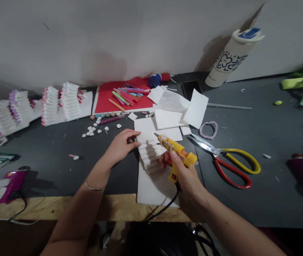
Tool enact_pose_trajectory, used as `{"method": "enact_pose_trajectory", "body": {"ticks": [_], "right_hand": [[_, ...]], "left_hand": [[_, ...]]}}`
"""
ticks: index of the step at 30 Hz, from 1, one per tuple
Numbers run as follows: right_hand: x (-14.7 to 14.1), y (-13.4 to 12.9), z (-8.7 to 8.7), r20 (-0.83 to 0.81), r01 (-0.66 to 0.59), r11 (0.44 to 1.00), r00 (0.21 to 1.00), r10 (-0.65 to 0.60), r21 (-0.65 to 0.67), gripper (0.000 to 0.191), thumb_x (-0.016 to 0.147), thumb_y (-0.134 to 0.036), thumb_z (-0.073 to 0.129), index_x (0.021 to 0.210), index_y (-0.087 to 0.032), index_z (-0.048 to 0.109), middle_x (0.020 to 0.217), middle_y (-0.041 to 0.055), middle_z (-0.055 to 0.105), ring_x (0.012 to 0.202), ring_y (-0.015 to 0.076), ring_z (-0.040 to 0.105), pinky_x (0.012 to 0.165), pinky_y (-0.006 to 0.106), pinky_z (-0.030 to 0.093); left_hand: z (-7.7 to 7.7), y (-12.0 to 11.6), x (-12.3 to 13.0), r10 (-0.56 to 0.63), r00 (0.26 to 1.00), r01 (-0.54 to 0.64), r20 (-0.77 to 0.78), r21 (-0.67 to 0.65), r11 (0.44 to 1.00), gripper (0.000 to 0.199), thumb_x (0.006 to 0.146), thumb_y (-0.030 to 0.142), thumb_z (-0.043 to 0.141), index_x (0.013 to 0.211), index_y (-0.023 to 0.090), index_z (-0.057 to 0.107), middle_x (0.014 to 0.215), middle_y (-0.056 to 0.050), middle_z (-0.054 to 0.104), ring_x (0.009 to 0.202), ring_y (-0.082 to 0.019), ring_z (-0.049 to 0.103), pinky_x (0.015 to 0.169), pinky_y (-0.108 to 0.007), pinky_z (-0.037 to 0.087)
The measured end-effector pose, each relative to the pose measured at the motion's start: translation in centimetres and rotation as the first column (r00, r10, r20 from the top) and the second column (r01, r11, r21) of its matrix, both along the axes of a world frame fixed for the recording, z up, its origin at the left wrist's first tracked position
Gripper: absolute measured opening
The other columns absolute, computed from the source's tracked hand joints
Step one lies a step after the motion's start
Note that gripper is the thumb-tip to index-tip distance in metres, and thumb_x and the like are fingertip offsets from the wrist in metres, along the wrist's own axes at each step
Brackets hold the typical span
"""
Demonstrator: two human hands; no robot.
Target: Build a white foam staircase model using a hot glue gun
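My right hand (pixel 183 170) is wrapped around a yellow hot glue gun (pixel 179 147), its nozzle pointing up and left. Below the nozzle, a row of white rolled strips (pixel 150 156) lies side by side on a white board (pixel 151 190). At the left end of the uppermost strip (pixel 146 138), my left hand (pixel 123 145) pinches with thumb and forefinger. The glue gun and my right hand cover the right ends of the strips. A black cord runs down from the gun's handle over the table edge.
Scissors (pixel 215 151) with red and yellow handles lie at right, beside a lilac ring (pixel 208 130). White sheets (pixel 171 101), markers (pixel 128 95) on red felt (pixel 103 96) and a tumbler (pixel 231 58) stand behind. Finished-looking strip rows (pixel 70 101) and white bits (pixel 91 131) are left.
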State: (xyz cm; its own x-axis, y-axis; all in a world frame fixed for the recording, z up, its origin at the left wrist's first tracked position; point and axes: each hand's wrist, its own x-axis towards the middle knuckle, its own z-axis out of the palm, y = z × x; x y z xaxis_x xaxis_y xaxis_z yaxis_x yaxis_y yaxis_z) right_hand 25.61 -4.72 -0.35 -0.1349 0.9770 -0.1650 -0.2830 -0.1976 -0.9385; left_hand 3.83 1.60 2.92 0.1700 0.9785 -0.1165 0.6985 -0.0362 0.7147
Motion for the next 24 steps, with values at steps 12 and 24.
{"method": "enact_pose_trajectory", "body": {"ticks": [12,24], "right_hand": [[0.0,0.1,0.3,-0.025,0.015,1.000,1.000,-0.016,-0.011,0.040,0.085,-0.059,0.062,0.069,-0.022,0.060,0.068,0.0002,0.062,0.063,0.0161,0.056,0.064,0.032,0.044],[0.2,0.7,0.3,-0.085,0.119,0.992,0.990,-0.115,0.051,0.036,0.088,-0.051,0.061,0.067,-0.022,0.055,0.067,-0.0018,0.057,0.063,0.0148,0.055,0.066,0.031,0.045]], "left_hand": [[-0.9,-0.3,-1.5,0.170,0.973,-0.150,0.157,-0.134,0.980,0.039,0.089,0.036,0.053,0.119,0.012,0.064,0.084,-0.007,0.069,0.072,-0.016,0.063,0.067,-0.030,0.051],[-2.1,-0.7,-1.3,0.135,0.970,-0.105,0.200,-0.153,0.983,0.031,0.088,0.032,0.051,0.109,0.015,0.065,0.070,-0.003,0.065,0.069,-0.017,0.063,0.056,-0.025,0.045]]}}
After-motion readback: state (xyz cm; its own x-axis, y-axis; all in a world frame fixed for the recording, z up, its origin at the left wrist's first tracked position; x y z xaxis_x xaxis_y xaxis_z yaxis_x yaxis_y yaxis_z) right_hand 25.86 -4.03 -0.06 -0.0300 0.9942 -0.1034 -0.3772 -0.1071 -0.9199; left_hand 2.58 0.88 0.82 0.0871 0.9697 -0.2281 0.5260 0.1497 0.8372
